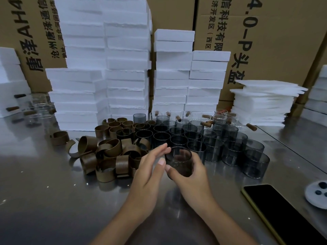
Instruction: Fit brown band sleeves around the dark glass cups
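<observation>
- Cardboard cartons [283, 41] with printed lettering stand along the tabletop's far edge, behind everything else.
- Stacks of white foam blocks [127, 68] rise in front of them, across the far half of the steel tabletop [53, 200].
- A dense cluster of dark glass cups [194, 138] stands upright at the middle, spreading toward the right edge, none wearing a band that I can see. Clear cups with wooden handles [208, 119] stand behind them.
- A loose pile of brown band sleeves [109, 152] lies left of the cluster, some upright and some tipped or interlocked.
- The right hand [192, 175] has its fingers and thumb wrapped round one dark cup [178, 161], upright with its mouth up, near the middle of the tabletop. Whether it rests on the steel or is lifted I cannot tell.
- The left hand [150, 170] is relaxed, fingers straight and holding nothing, its tips just beside the cup's rim. Contact is unclear.
- A phone [283, 209] lies toward the near right corner, beside a small white dish [316, 195].
- Handling, as a judgement: the cup is likely smooth, rigid, breakable and slippery, so it is best gripped round the lower wall, leaving the rim free. The sleeve looks light and springy, so pinch it at opposite edges.
</observation>
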Demonstrator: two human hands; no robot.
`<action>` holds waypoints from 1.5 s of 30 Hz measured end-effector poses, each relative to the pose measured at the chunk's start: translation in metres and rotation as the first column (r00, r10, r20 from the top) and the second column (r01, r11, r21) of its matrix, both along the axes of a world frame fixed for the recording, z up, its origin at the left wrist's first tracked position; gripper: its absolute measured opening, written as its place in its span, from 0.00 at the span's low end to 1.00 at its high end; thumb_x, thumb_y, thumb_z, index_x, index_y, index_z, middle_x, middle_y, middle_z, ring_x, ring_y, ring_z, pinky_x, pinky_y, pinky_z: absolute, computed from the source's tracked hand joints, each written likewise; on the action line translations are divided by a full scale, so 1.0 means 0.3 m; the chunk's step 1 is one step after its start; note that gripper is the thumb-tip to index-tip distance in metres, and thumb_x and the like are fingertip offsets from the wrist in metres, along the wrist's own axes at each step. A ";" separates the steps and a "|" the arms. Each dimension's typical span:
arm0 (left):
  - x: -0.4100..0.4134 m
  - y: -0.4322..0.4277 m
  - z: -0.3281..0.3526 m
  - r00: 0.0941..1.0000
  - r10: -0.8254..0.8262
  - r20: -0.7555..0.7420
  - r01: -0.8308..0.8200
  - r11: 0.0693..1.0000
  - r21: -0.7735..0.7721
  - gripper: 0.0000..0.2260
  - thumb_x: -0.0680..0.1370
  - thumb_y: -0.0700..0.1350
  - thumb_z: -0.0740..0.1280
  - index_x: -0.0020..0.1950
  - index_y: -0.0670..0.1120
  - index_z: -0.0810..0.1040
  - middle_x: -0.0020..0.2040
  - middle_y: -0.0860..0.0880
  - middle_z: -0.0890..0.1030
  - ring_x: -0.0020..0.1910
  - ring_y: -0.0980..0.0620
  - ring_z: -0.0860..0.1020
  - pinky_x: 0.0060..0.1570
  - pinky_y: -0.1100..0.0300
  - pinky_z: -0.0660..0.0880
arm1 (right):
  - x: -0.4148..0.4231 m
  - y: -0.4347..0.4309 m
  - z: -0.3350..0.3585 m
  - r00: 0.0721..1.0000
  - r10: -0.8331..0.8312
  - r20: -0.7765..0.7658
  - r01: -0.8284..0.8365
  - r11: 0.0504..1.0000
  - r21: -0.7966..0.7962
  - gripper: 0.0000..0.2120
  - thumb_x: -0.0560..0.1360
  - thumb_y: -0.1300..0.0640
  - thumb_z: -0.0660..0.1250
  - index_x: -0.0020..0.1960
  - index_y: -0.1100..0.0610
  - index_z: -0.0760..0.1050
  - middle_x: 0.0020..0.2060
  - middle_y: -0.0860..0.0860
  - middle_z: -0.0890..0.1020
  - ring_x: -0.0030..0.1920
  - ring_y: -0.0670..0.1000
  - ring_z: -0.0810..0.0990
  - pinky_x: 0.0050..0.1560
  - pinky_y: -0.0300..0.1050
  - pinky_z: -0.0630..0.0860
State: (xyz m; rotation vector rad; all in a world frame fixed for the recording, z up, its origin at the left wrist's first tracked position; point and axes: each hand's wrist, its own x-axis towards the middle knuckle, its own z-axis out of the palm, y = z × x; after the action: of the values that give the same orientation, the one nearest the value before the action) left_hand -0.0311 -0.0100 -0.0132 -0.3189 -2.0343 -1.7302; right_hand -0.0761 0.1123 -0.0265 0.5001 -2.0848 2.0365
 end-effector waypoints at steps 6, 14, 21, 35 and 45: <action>-0.020 0.016 0.000 0.999 0.019 0.035 -0.019 1.000 0.023 0.18 0.78 0.58 0.53 0.65 0.59 0.71 0.66 0.58 0.74 0.66 0.68 0.68 0.67 0.67 0.63 | 0.002 -0.020 -0.013 0.999 0.031 -0.020 -0.030 0.998 0.050 0.21 0.66 0.57 0.77 0.55 0.47 0.74 0.49 0.44 0.81 0.52 0.39 0.80 0.51 0.32 0.74; -0.006 0.028 -0.001 0.999 0.046 -0.014 -0.048 0.984 -0.171 0.24 0.74 0.64 0.53 0.67 0.60 0.70 0.67 0.58 0.68 0.69 0.68 0.62 0.64 0.74 0.60 | 0.019 -0.019 0.009 0.989 0.117 -0.090 -0.109 0.990 0.092 0.27 0.62 0.49 0.74 0.60 0.44 0.74 0.53 0.42 0.82 0.55 0.43 0.80 0.56 0.40 0.77; 0.019 0.042 0.011 0.988 0.017 -0.156 -0.082 0.904 -0.420 0.17 0.77 0.61 0.52 0.65 0.67 0.66 0.65 0.77 0.60 0.73 0.65 0.54 0.66 0.62 0.58 | 0.022 -0.006 0.023 0.989 0.133 -0.059 -0.128 0.989 0.078 0.18 0.66 0.56 0.71 0.55 0.49 0.76 0.47 0.44 0.84 0.50 0.46 0.83 0.49 0.42 0.80; 0.007 0.023 -0.012 0.985 0.049 -0.164 -0.119 0.882 -0.456 0.17 0.77 0.62 0.51 0.63 0.65 0.70 0.62 0.75 0.61 0.72 0.65 0.57 0.63 0.66 0.58 | -0.003 0.017 0.024 0.980 0.091 0.179 -0.065 0.988 -0.143 0.11 0.69 0.66 0.74 0.49 0.56 0.79 0.38 0.48 0.85 0.40 0.45 0.84 0.39 0.35 0.79; -0.015 -0.012 -0.014 0.989 0.115 -0.098 -0.143 0.925 -0.353 0.21 0.75 0.63 0.51 0.66 0.63 0.69 0.65 0.72 0.61 0.72 0.69 0.55 0.64 0.73 0.56 | 0.011 0.008 0.032 0.990 0.048 0.131 -0.038 0.996 -0.076 0.19 0.64 0.56 0.78 0.52 0.48 0.78 0.47 0.48 0.83 0.47 0.43 0.82 0.44 0.37 0.79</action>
State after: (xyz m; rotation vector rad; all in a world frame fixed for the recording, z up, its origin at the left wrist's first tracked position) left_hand -0.0355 -0.0136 -0.0173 -0.3494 -2.2560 -1.2436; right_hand -0.0728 0.1148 -0.0168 0.4113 -2.0791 2.2195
